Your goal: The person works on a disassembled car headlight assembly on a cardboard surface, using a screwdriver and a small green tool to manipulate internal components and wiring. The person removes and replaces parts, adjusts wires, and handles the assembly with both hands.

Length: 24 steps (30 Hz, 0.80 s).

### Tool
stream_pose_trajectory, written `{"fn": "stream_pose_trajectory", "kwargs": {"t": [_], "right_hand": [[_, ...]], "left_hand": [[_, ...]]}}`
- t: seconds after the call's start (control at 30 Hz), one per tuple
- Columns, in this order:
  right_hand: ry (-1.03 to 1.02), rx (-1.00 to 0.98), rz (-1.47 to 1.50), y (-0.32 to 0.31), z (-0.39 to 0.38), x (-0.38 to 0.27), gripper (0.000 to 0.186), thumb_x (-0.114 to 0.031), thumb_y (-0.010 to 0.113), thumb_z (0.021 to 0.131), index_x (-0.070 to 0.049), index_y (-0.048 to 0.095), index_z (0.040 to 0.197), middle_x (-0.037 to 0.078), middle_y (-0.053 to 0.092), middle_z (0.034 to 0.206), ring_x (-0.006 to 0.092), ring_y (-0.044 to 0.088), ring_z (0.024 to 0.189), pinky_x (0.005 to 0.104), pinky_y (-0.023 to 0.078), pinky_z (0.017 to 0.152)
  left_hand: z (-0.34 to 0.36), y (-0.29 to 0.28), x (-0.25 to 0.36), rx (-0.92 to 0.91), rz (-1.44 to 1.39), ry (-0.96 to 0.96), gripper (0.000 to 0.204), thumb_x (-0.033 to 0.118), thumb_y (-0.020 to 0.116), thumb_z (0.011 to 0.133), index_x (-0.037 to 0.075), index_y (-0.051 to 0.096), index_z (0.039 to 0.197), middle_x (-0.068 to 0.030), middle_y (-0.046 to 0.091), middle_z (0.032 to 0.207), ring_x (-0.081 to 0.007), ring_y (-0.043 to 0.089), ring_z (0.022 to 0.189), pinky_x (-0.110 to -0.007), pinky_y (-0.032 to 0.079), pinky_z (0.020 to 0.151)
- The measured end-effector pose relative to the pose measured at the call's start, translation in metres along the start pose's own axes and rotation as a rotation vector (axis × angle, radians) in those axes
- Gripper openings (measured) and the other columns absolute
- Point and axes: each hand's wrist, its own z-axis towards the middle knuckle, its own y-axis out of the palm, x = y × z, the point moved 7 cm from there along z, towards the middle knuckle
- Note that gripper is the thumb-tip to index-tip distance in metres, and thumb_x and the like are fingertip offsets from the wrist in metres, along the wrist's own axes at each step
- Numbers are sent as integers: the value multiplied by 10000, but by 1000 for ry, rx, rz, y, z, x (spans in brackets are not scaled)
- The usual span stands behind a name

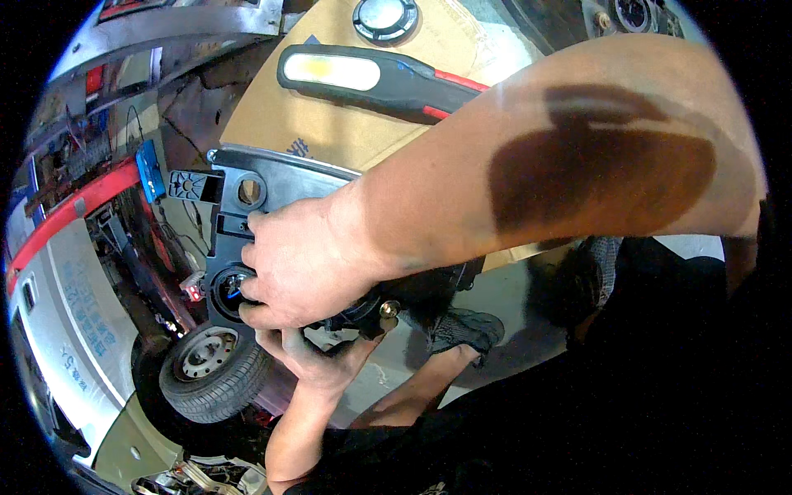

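Note:
A black plastic housing, like a lamp unit [231,190], lies at the edge of brown cardboard [256,124]. My right hand [301,256] reaches across from the right and grips it, fingers curled over a round opening with a blue wire; my thumb is hidden. Below it my left hand [313,359] holds the housing from underneath, its thumb beside a small brass-coloured fitting [388,308]. A black and red work light [371,82] with a pale panel rests on the cardboard, and a round black-rimmed cap [384,18] sits above that.
To the left are a red bar [74,210], a white vehicle panel [70,322], a wheel with tyre [206,355] and metal framework [157,25]. My feet, one in a grey shoe [462,330], show on the floor [520,363] below. Metal parts [627,16] are at the upper right.

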Motion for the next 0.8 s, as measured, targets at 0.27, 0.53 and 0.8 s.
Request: {"fn": "stream_pose_trajectory", "kwargs": {"t": [0.27,0.53,0.8], "right_hand": [[-22,0,27,-3,-1,4,443,-263,639,880,-89,571,1281,52,668,1086,258,656,1041,455,505,851],[-140,227,53,-41,-43,16,243,-238,744,727,-111,673,921,13,678,888,243,596,1018,413,468,896],[-37,90,127,-61,-78,16,176,-236,738,661,-114,631,731,-19,632,681,215,555,887,363,442,774]], "left_hand": [[5,-4,6,45,13,25,1227,337,993,477,-13,326,1446,-267,379,1373,-445,407,1258,-555,339,1071],[24,-5,12,46,26,-60,1184,415,994,518,-27,354,1411,-270,330,1407,-427,402,1296,-512,387,1084],[37,-16,8,3,-80,-56,1100,394,959,601,-13,347,1419,-307,329,1402,-454,405,1267,-526,392,1049]]}}
